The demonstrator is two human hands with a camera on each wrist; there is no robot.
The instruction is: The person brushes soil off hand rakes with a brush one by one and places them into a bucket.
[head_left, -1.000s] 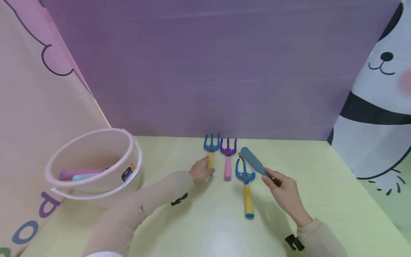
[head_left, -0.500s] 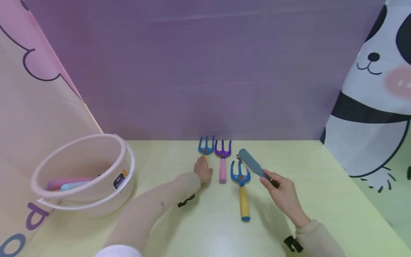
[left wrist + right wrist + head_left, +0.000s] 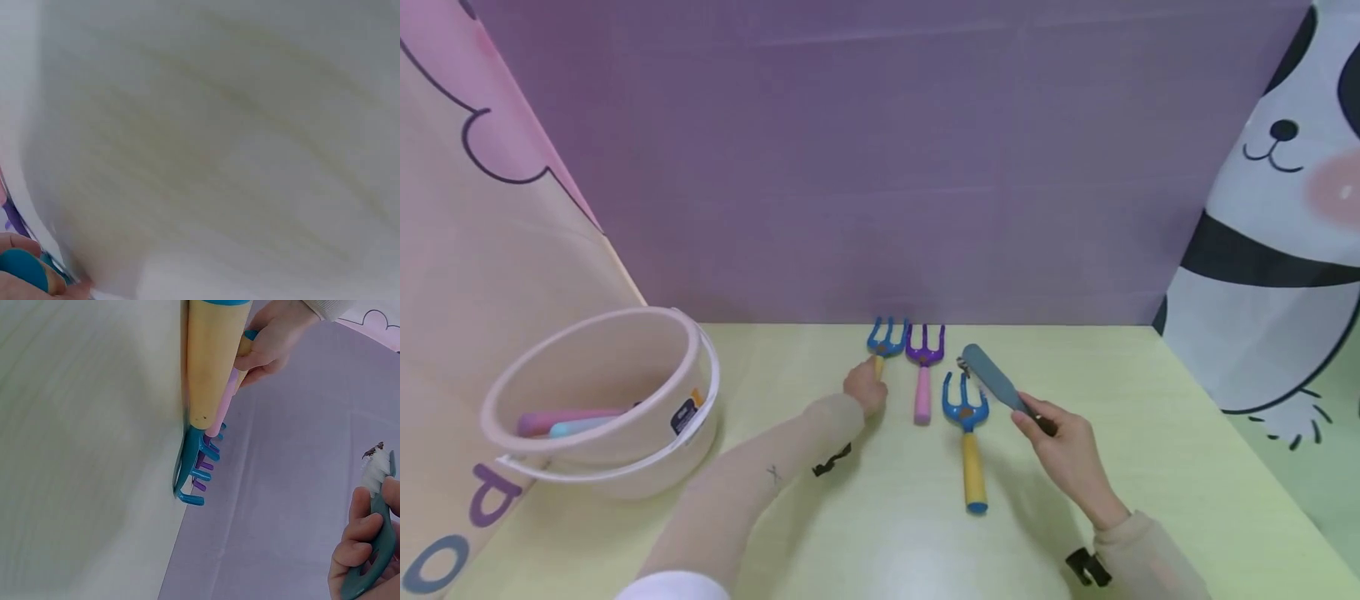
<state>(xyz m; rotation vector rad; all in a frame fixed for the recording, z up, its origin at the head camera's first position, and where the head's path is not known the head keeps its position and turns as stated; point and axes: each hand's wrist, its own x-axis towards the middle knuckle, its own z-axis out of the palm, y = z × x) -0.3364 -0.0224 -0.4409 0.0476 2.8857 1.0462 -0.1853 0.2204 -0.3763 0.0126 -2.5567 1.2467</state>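
Observation:
My left hand (image 3: 865, 389) grips the yellow handle of a blue hand fork (image 3: 887, 339) at the back of the table. In the left wrist view, fingers curl round the handle's blue end cap (image 3: 24, 269). Beside that fork lies a purple hand fork (image 3: 922, 379) with a pink handle. Nearer me is a second blue hand fork (image 3: 972, 471), also yellow-handled. My right hand (image 3: 1067, 454) holds a grey-green brush (image 3: 992, 379) above and right of this nearer fork. The right wrist view shows its white bristles (image 3: 377, 469), dark at the tip.
A pale pink bucket (image 3: 692, 433) with a white handle stands at the left, holding a pink and a light blue item. A purple backdrop (image 3: 880, 167) rises along the table's (image 3: 1187, 467) far edge. A panda-printed sheet (image 3: 1270, 333) is at the right.
The left hand has shifted on the handle of the far-left fork, now curled round it, and the fork has turned slightly. The head view has shifted a little. The right hand holds the brush as before.

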